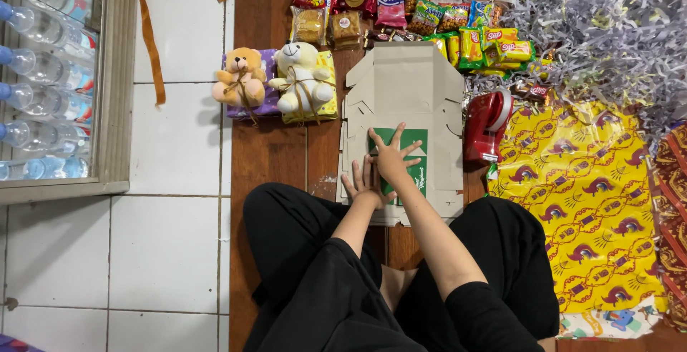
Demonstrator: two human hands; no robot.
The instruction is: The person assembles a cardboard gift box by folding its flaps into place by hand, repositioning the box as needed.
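Hands (379, 169): both mine spread flat, holding nothing, pressing green card (404, 162) onto box blank (404, 94); card may skew if palms slide.

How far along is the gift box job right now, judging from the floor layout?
Looks done: two wrapped parcels with teddy bears tied on, purple and yellow. In hand: the flat unfolded grey cardboard box blank; the left hand and right hand press flat on its green panel, no grip closed. Left: the box is unfolded, snack packets loose, yellow patterned wrapping paper spread unused.
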